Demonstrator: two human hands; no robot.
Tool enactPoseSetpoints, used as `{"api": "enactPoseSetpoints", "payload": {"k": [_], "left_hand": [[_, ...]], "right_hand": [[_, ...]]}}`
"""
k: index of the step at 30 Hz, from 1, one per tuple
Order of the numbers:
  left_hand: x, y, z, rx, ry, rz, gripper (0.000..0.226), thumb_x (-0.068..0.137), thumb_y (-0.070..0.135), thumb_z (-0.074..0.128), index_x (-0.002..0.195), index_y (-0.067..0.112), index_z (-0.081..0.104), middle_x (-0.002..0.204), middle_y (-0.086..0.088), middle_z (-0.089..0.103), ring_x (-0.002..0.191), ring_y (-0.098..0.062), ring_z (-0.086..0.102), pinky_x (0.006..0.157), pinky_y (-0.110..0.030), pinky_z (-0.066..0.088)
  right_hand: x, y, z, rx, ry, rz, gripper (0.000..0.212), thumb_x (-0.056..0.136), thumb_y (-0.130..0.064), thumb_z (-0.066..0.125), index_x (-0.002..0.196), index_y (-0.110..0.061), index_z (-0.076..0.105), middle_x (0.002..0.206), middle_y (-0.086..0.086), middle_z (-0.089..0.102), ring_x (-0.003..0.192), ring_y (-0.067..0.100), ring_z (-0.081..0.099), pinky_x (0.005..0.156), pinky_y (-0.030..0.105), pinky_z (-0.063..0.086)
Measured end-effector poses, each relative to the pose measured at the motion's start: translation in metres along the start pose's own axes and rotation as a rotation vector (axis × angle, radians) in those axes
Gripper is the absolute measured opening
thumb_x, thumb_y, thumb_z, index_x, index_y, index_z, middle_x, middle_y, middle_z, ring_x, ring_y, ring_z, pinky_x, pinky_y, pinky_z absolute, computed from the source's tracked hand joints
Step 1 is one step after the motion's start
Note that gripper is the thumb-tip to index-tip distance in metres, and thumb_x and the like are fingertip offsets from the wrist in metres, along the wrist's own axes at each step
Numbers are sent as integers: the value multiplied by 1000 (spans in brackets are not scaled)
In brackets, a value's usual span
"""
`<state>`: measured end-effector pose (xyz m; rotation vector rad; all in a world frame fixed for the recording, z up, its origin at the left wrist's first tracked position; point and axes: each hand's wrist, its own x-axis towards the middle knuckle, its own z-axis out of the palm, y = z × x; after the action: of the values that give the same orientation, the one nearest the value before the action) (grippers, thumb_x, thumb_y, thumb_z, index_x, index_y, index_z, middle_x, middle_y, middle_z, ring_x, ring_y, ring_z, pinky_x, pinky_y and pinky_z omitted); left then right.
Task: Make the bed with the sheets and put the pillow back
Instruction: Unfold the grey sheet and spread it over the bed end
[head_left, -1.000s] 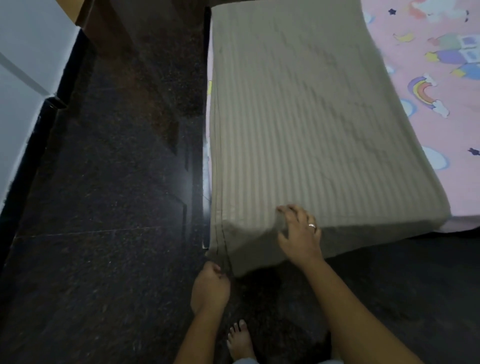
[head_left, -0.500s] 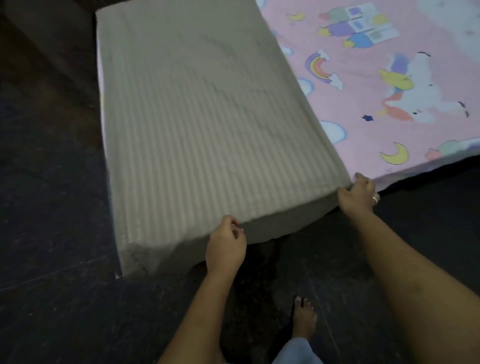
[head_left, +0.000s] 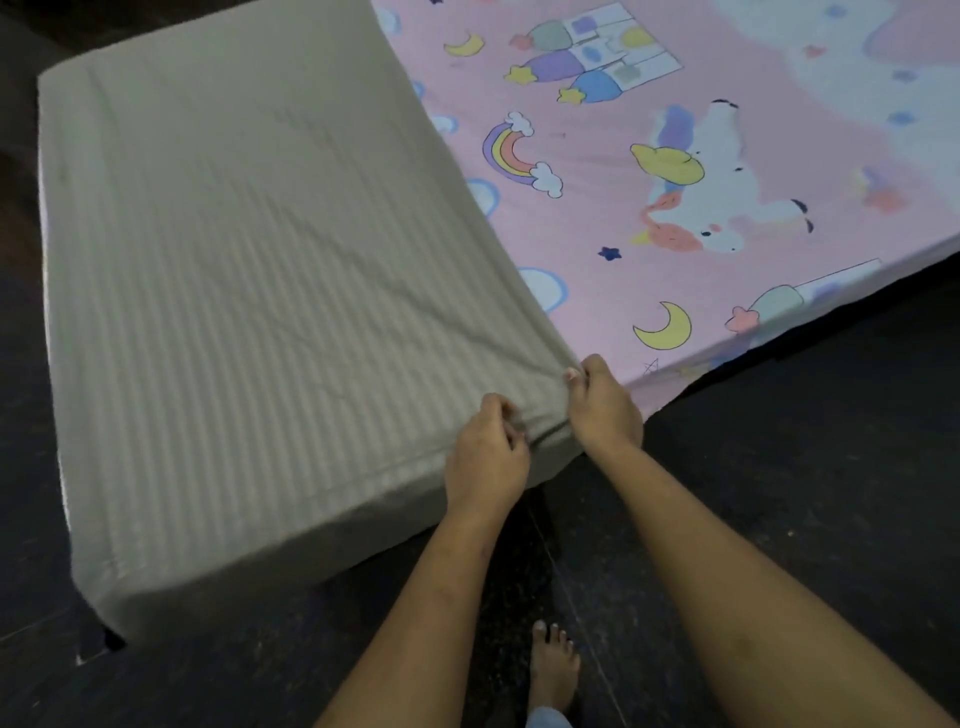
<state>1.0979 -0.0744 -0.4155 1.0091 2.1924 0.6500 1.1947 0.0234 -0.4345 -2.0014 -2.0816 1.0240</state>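
A grey striped sheet (head_left: 249, 291) covers the left part of the bed and hangs over its foot edge. To its right lies the pink sheet (head_left: 649, 171) printed with rainbows, moons and a unicorn. My left hand (head_left: 485, 457) pinches the grey sheet at its near right corner, where the cloth bunches into folds. My right hand (head_left: 602, 405) grips the same corner just to the right, at the seam where grey meets pink. No pillow is in view.
A dark stone floor (head_left: 805, 493) surrounds the bed on the left and in front. My bare foot (head_left: 553, 670) stands on it below my arms, close to the bed's foot edge.
The view has swung right along the foot of the bed. My left hand has moved from the grey sheet's left corner to its right corner, and both hands now hold it close together.
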Motion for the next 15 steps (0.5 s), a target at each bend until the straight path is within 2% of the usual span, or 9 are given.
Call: {"api": "enactPoseSetpoints", "payload": {"k": [3,6,11,13,15], "left_hand": [[6,4,8,135,-124,-31,28,88,23,57,113,21,45,97,-4,64,93,-25,60,76,-35,46],[9,0,10,167,-190,-100,25,87,22,55,108,23,41,94,-3,61,91,-26,59,72,-33,43],[13,-9,9,144,-281,-133,20,86,23,56,94,26,37,84,-2,57,84,-26,58,75,-36,46],[10,-15,4,100,-230,-141,14,87,24,56,90,26,43,82,1,57,83,-24,58,73,-33,46],[6,-22,-8,36,-73,-176,5,88,23,57,86,23,52,80,1,59,83,-23,60,68,-29,43]], "right_hand": [[6,20,-5,-102,23,-11,24,101,-38,30,96,-18,40,91,13,63,77,31,53,68,35,39],[9,25,2,-192,42,-41,23,102,-39,27,93,-20,34,87,11,65,70,29,49,69,35,34],[3,36,8,-207,173,-24,23,100,-38,37,95,-16,37,80,11,67,78,32,61,73,36,28],[2,36,3,-158,253,5,21,96,-34,48,103,-15,43,92,10,66,90,32,61,76,39,33],[0,30,1,-163,324,-42,28,92,-27,57,115,-14,48,104,9,63,101,33,57,80,42,38]]}}
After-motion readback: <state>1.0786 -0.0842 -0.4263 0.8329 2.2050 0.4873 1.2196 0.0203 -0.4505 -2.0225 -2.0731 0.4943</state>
